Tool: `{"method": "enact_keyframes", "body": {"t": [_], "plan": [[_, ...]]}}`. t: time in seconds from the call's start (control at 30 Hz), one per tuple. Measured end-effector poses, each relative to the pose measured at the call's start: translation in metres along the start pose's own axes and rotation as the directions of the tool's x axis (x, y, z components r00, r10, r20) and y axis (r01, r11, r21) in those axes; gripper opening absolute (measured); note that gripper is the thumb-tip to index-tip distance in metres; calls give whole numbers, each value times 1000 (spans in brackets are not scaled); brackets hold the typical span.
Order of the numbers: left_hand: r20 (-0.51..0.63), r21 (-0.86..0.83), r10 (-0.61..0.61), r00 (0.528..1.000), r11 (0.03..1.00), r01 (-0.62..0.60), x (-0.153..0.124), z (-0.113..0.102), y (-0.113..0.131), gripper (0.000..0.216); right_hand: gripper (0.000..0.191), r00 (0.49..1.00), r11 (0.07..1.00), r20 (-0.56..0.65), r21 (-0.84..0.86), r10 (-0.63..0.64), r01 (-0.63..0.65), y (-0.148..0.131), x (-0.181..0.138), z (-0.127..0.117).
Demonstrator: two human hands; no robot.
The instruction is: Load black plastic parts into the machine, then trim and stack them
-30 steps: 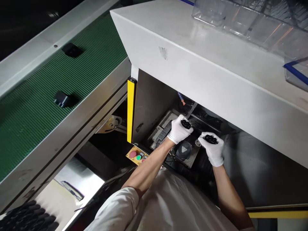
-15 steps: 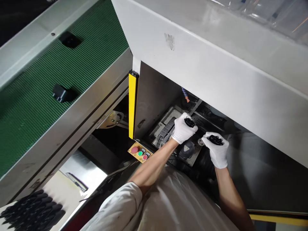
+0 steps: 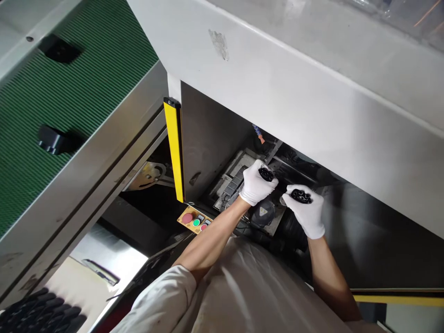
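So far both my gloved hands are inside the machine opening [image 3: 243, 152] at centre frame: my left hand [image 3: 255, 187] grips one black plug [image 3: 266, 174], my right hand [image 3: 305, 213] grips another black plug [image 3: 300, 196], neither seated yet, I judge.

**Around the machine bay**

A ribbed green conveyor belt [image 3: 69, 88] slopes along the left, edged by a brushed grey metal side rail [image 3: 86, 171]. Two small black moulded plastic parts [image 3: 52, 140] lie on it, well apart. A broad pale grey machine hood [image 3: 294, 92] overhangs the dark bay, with a scuffed smudge [image 3: 219, 44] on its face. A tall yellow vertical strip [image 3: 174, 148] runs down the bay's left edge. Just below it sits a small yellow control plate [image 3: 194, 219] with red and green round push buttons. A heap of black moulded pieces [image 3: 38, 314] fills the bottom left corner.
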State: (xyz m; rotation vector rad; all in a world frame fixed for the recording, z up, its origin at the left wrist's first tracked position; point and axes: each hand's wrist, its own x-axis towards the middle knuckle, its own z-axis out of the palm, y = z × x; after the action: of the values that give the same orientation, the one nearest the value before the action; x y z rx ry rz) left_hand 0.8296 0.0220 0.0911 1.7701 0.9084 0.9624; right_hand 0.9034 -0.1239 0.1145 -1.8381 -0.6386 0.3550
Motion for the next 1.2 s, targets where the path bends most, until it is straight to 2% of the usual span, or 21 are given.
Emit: {"method": "enact_keyframes", "body": {"t": [0.2, 0.27, 0.37, 0.43, 0.47, 0.5, 0.53, 0.6, 0.63, 0.67, 0.7, 0.77, 0.8, 0.87, 0.93, 0.97, 1.03, 1.1, 1.2], "plan": [[14, -67, 80, 997, 995, -79, 3, -1, -3, 26, 21, 997, 998, 31, 6, 67, -67, 2, 3, 1], [-9, -119, 33, 999, 992, -34, 11, -3, 6, 25, 22, 994, 993, 36, 44, 107, -108, 3, 4, 3], [-108, -272, -84, 991, 961, 52, 25, -14, 34, 26, 22, 988, 984, 25, 89, 153, -155, 2, 6, 4], [-75, -432, -176, 982, 893, 127, 26, -29, 54, 33, 23, 990, 987, 0, 78, 141, -141, -3, 5, 1], [12, -532, -239, 971, 821, 209, 21, -39, 60, 36, 24, 992, 991, -26, 63, 121, -119, -7, 3, -2], [141, -625, -311, 940, 708, 327, 14, -51, 64, 38, 26, 994, 995, -57, 55, 92, -89, -12, 1, -6], [285, -690, -376, 882, 557, 461, 3, -65, 65, 39, 29, 995, 997, -85, 63, 59, -54, -18, -3, -10], [524, -711, -453, 721, 232, 663, -23, -98, 62, 39, 30, 997, 989, -76, 145, 2, 9, -32, -14, -16], [591, -697, -473, 653, 108, 709, -38, -116, 59, 38, 30, 999, 977, -28, 214, -19, 24, -39, -19, -16], [622, -690, -492, 609, 22, 724, -53, -134, 57, 38, 31, 998, 957, 49, 290, -30, 14, -45, -25, -14], [629, -695, -511, 586, -31, 719, -66, -153, 56, 38, 34, 989, 933, 146, 360, -29, -26, -51, -31, -8], [610, -724, -542, 578, -85, 684, -92, -188, 56, 40, 42, 933, 874, 358, 448, 19, -190, -58, -45, 13], [590, -747, -557, 584, -102, 657, -103, -205, 57, 41, 45, 884, 835, 464, 461, 62, -300, -59, -53, 28], [542, -794, -586, 602, -122, 596, -125, -238, 59, 43, 45, 744, 746, 653, 424, 141, -514, -59, -73, 62], [486, -836, -614, 622, -120, 535, -147, -269, 57, 43, 44, 592, 691, 784, 324, 186, -646, -58, -98, 99], [457, -853, -628, 630, -109, 511, -160, -285, 54, 43, 45, 531, 696, 824, 263, 198, -668, -57, -111, 118], [379, -886, -654, 654, -51, 462, -188, -319, 44, 42, 47, 444, 748, 871, 151, 208, -646, -58, -141, 154], [292, -899, -680, 673, 45, 435, -221, -359, 28, 40, 47, 402, 805, 893, 82, 202, -587, -63, -174, 189], [121, -850, -727, 676, 276, 448, -278, -434, -7, 45, 40, 365, 878, 915, 24, 174, -478, -78, -238, 245]]}}
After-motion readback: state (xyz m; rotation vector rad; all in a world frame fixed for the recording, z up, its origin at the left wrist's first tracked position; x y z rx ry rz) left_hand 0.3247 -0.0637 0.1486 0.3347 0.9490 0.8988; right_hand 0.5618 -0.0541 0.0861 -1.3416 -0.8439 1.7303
